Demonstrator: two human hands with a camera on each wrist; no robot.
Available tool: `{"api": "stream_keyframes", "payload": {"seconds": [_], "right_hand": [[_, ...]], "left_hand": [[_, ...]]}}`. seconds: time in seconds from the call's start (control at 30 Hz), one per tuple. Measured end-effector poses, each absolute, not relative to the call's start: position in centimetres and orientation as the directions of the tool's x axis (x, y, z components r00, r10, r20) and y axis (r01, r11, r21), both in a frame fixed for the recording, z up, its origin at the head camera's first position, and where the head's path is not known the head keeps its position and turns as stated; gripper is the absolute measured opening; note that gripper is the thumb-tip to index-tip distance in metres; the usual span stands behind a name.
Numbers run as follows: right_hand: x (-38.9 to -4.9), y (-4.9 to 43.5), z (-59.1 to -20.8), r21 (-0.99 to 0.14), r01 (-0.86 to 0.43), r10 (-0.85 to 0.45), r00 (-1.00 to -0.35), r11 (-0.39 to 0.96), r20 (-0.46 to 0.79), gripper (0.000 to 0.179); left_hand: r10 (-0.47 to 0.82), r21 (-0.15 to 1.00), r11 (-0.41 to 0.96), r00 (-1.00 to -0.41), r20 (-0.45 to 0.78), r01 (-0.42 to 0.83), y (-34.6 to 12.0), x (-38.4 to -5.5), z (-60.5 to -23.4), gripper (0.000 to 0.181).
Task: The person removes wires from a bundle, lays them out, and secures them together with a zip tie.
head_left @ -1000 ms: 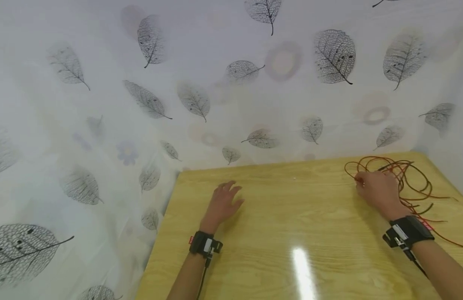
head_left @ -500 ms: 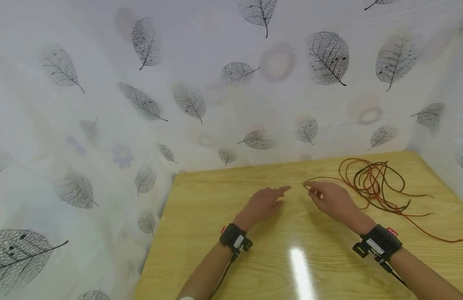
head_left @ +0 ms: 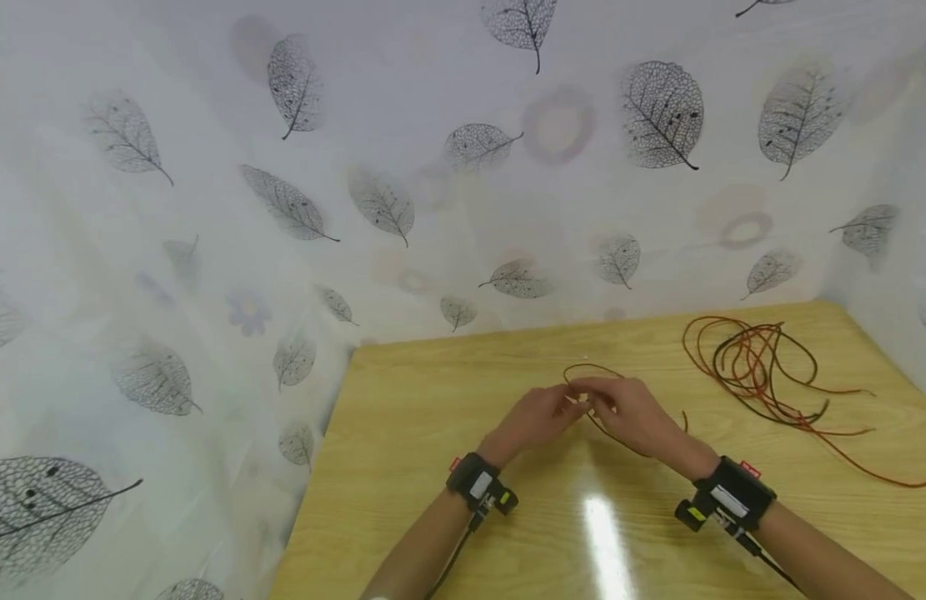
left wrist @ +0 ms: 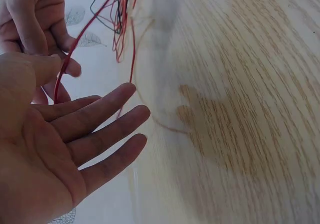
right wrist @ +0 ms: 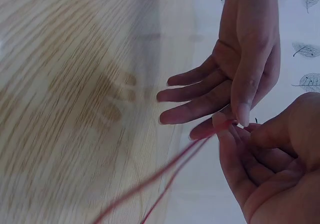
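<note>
Near the middle of the table my two hands meet at a thin red wire (head_left: 592,365). The right hand (head_left: 633,415) pinches it between thumb and fingertips. My left hand (head_left: 533,417) holds the wire by thumb and index finger, close beside the right fingertips; its other fingers (left wrist: 112,141) spread out straight in the left wrist view. Two strands of the red wire (right wrist: 150,181) run down from the pinch in the right wrist view. Its exact tip is hidden among the fingers. A loose end (head_left: 685,422) shows beside the right wrist.
A tangle of red and dark wires (head_left: 753,390) lies at the back right of the wooden table (head_left: 432,367), one red strand trailing to the right edge. A leaf-patterned white curtain (head_left: 432,208) hangs behind and at the sides. Each wrist wears a black camera band.
My right hand has drawn one red wire leftward out of the tangle. The left hand has moved right from the table's left part and taken hold of the wire beside it.
</note>
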State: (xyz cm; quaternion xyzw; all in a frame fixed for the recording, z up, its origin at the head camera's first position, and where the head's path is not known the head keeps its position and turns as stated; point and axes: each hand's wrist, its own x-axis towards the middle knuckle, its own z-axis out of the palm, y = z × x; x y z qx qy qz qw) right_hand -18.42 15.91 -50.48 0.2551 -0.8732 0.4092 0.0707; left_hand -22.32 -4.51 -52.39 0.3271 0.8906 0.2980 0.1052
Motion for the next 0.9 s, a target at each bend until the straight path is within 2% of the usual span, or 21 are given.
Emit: {"api": "stream_keyframes", "payload": {"seconds": [0.07,0.13,0.2,0.27,0.33,0.43,0.5,0.63,0.7,0.9], "right_hand": [[-18.2,15.6,-50.3,-0.691,-0.499,-0.387,-0.861,0.522,0.329,0.04],[-18.0,15.3,-50.2,-0.695,-0.505,-0.385,-0.858,0.512,0.34,0.044],[-18.0,15.0,-50.3,-0.694,-0.518,-0.387,-0.851,0.501,0.356,0.051],[-17.9,14.6,-50.4,-0.689,-0.53,-0.396,-0.843,0.495,0.364,0.057],[-17.8,14.2,-50.6,-0.694,-0.534,-0.413,-0.837,0.482,0.358,0.064],[-17.4,14.1,-50.9,-0.693,-0.532,-0.442,-0.834,0.486,0.33,0.063],[-17.1,14.3,-51.1,-0.682,-0.528,-0.457,-0.835,0.507,0.306,0.052],[-16.7,16.1,-51.4,-0.589,-0.542,-0.498,-0.829,0.599,0.256,0.024],[-16.7,17.3,-51.5,-0.509,-0.57,-0.525,-0.815,0.645,0.246,0.015],[-17.0,21.1,-51.6,-0.373,-0.556,-0.518,-0.83,0.742,0.207,0.013]], "left_hand": [[0.612,0.684,0.574,-0.791,0.006,0.45,-4.8,-22.4,-52.5,0.048],[0.577,0.815,0.475,-0.817,-0.003,0.332,-5.0,-22.5,-52.6,0.043],[0.533,0.934,0.314,-0.846,-0.025,0.171,-5.2,-22.7,-52.5,0.034],[0.483,0.99,0.137,-0.874,-0.048,0.021,-5.3,-22.9,-52.3,0.027],[0.44,0.997,0.014,-0.895,-0.071,-0.072,-5.7,-23.1,-52.0,0.022],[0.384,0.988,-0.061,-0.917,-0.106,-0.139,-6.5,-23.2,-51.7,0.021],[0.34,0.978,-0.104,-0.93,-0.137,-0.182,-7.5,-23.3,-51.5,0.021],[0.206,0.939,-0.22,-0.953,-0.221,-0.265,-10.7,-23.7,-51.2,0.015],[0.151,0.92,-0.265,-0.955,-0.255,-0.287,-12.7,-24.0,-50.9,0.013],[-0.047,0.906,-0.34,-0.958,-0.284,-0.252,-18.5,-24.8,-50.5,0.016]]}}
